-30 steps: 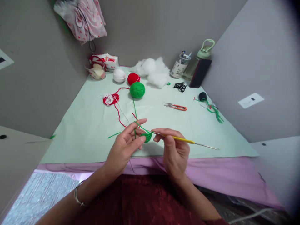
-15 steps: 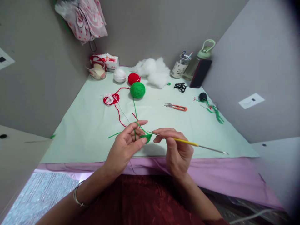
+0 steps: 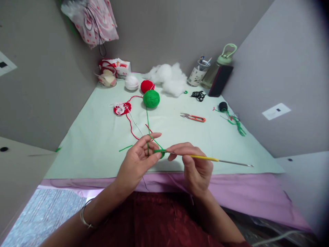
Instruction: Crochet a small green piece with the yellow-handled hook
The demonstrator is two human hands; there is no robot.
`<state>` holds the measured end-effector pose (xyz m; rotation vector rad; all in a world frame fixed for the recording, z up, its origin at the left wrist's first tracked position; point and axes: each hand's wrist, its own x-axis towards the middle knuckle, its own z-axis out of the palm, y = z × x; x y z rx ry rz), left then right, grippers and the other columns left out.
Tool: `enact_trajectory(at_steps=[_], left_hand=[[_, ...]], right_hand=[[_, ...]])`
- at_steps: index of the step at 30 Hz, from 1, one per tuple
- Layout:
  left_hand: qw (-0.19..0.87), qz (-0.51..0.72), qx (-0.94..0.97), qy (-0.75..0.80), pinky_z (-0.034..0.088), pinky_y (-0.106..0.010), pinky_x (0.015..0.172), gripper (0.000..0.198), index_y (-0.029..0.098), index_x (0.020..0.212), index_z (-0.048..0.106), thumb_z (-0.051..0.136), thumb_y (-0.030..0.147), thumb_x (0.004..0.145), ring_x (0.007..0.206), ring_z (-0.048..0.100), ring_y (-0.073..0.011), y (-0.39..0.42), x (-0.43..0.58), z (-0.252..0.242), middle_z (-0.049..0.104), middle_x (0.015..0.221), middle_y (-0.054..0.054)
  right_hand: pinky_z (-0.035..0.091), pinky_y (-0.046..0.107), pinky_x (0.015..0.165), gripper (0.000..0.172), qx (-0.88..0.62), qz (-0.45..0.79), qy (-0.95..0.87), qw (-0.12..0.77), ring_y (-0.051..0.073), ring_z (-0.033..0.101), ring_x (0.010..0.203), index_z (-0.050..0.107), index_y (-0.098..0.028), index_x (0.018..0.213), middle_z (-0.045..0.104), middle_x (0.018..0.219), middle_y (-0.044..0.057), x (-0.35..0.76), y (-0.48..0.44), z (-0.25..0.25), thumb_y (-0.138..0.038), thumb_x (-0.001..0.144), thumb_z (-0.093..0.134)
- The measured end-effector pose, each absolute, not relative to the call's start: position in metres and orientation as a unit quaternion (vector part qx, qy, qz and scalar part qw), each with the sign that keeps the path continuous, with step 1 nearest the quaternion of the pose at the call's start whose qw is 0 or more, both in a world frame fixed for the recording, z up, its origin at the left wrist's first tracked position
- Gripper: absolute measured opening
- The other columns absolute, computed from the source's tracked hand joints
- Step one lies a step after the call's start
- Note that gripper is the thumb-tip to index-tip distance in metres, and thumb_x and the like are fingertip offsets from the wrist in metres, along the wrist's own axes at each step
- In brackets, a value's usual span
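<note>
Between the thumb and fingers of my left hand [image 3: 137,159] is a small piece of green crochet [image 3: 161,154]. Green yarn [image 3: 148,120] runs from the green yarn ball [image 3: 151,98] over my raised left forefinger and down to the piece. My right hand [image 3: 196,164] is closed around a crochet hook [image 3: 205,158] with a yellow handle and metal ends. The hook's left tip meets the top edge of the green piece, and the exact stitch there is too small to make out.
Behind my hands lie a red crocheted piece [image 3: 126,109] with white yarn, a red ball [image 3: 147,86], a white ball [image 3: 131,83] and white stuffing [image 3: 171,80]. Orange thread snips [image 3: 193,117], a black hair clip [image 3: 198,95], a phone [image 3: 220,81] and a bottle [image 3: 224,60] are on the right.
The hook has levelled out, and its tip has shifted onto the green piece's top edge. My right hand has moved slightly down and right. My left hand stays nearly still.
</note>
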<state>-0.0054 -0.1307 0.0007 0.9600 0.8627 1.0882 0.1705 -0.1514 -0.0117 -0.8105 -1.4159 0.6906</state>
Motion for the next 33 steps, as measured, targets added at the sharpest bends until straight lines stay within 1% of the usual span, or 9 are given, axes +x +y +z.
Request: enact_trajectory(at_steps=[9, 11, 14, 17, 20, 23, 25, 28, 33], left_hand=[[0.553, 0.502, 0.500, 0.439, 0.048, -0.030, 0.085, 0.042, 0.024, 0.126, 0.074, 0.082, 0.018, 0.085, 0.080, 0.058, -0.0153, -0.135, -0.003, 0.003, 0.065, 0.088, 0.001], [0.583, 0.503, 0.475, 0.426, 0.048, -0.029, 0.081, 0.048, 0.024, 0.130, 0.073, 0.085, 0.020, 0.083, 0.078, 0.057, -0.0146, -0.135, -0.003, 0.002, 0.065, 0.086, 0.002], [0.701, 0.481, 0.376, 0.370, 0.047, -0.027, 0.074, 0.060, 0.024, 0.138, 0.069, 0.089, 0.027, 0.082, 0.075, 0.057, -0.0135, -0.133, -0.004, 0.002, 0.063, 0.084, 0.002], [0.787, 0.431, 0.288, 0.336, 0.047, -0.025, 0.071, 0.060, 0.021, 0.136, 0.073, 0.091, 0.028, 0.080, 0.067, 0.054, -0.0100, -0.129, -0.007, 0.004, 0.062, 0.081, 0.002], [0.793, 0.424, 0.277, 0.339, 0.042, -0.022, 0.063, 0.052, 0.020, 0.130, 0.078, 0.090, 0.027, 0.080, 0.057, 0.041, -0.0059, -0.126, -0.009, 0.005, 0.059, 0.075, 0.003], [0.768, 0.445, 0.309, 0.341, 0.041, -0.022, 0.063, 0.048, 0.023, 0.128, 0.080, 0.090, 0.028, 0.081, 0.066, 0.049, -0.0090, -0.127, -0.008, 0.004, 0.062, 0.081, 0.001], [0.750, 0.454, 0.341, 0.340, 0.046, -0.024, 0.075, 0.043, 0.025, 0.125, 0.081, 0.088, 0.028, 0.082, 0.083, 0.058, -0.0139, -0.129, -0.006, 0.002, 0.067, 0.091, -0.002], [0.722, 0.462, 0.381, 0.346, 0.048, -0.029, 0.089, 0.042, 0.027, 0.125, 0.081, 0.088, 0.027, 0.083, 0.096, 0.059, -0.0182, -0.131, -0.003, -0.001, 0.069, 0.097, -0.003], [0.708, 0.470, 0.386, 0.358, 0.044, -0.026, 0.073, 0.060, 0.026, 0.141, 0.071, 0.087, 0.027, 0.083, 0.080, 0.054, -0.0144, -0.131, -0.002, -0.001, 0.069, 0.098, -0.002]], right_hand=[[0.066, 0.040, 0.082, 0.031, -0.361, 0.168, -0.730, 0.555, 0.023, 0.078, 0.099, 0.073, -0.030, 0.128, 0.082, 0.105, 0.007, 0.175, -0.156, -0.011, -0.015, 0.106, 0.057], [0.067, 0.039, 0.081, 0.037, -0.368, 0.103, -0.760, 0.525, 0.024, 0.079, 0.099, 0.072, -0.033, 0.134, 0.082, 0.110, 0.007, 0.175, -0.158, -0.013, -0.014, 0.103, 0.063], [0.067, 0.037, 0.083, 0.047, -0.379, 0.050, -0.775, 0.504, 0.024, 0.079, 0.103, 0.075, -0.038, 0.133, 0.082, 0.114, 0.005, 0.173, -0.160, -0.016, -0.010, 0.095, 0.074], [0.065, 0.038, 0.081, 0.040, -0.394, 0.102, -0.724, 0.557, 0.023, 0.077, 0.098, 0.077, -0.037, 0.129, 0.082, 0.110, 0.004, 0.171, -0.158, -0.016, -0.012, 0.099, 0.067], [0.062, 0.036, 0.073, 0.028, -0.398, 0.250, -0.604, 0.643, 0.019, 0.072, 0.080, 0.080, -0.031, 0.115, 0.080, 0.099, 0.004, 0.169, -0.153, -0.015, -0.019, 0.108, 0.056], [0.059, 0.035, 0.070, 0.022, -0.359, 0.370, -0.533, 0.671, 0.018, 0.070, 0.077, 0.081, -0.027, 0.102, 0.079, 0.094, 0.004, 0.167, -0.147, -0.015, -0.027, 0.107, 0.060], [0.060, 0.036, 0.076, 0.019, -0.359, 0.379, -0.551, 0.651, 0.020, 0.072, 0.087, 0.082, -0.027, 0.102, 0.080, 0.098, 0.005, 0.165, -0.144, -0.016, -0.028, 0.106, 0.063], [0.060, 0.037, 0.082, 0.018, -0.369, 0.359, -0.584, 0.628, 0.021, 0.074, 0.095, 0.083, -0.029, 0.107, 0.081, 0.101, 0.005, 0.163, -0.145, -0.016, -0.026, 0.105, 0.065], [0.059, 0.038, 0.084, 0.020, -0.381, 0.300, -0.617, 0.619, 0.021, 0.073, 0.097, 0.083, -0.031, 0.110, 0.080, 0.102, 0.005, 0.166, -0.151, -0.015, -0.024, 0.105, 0.065]])
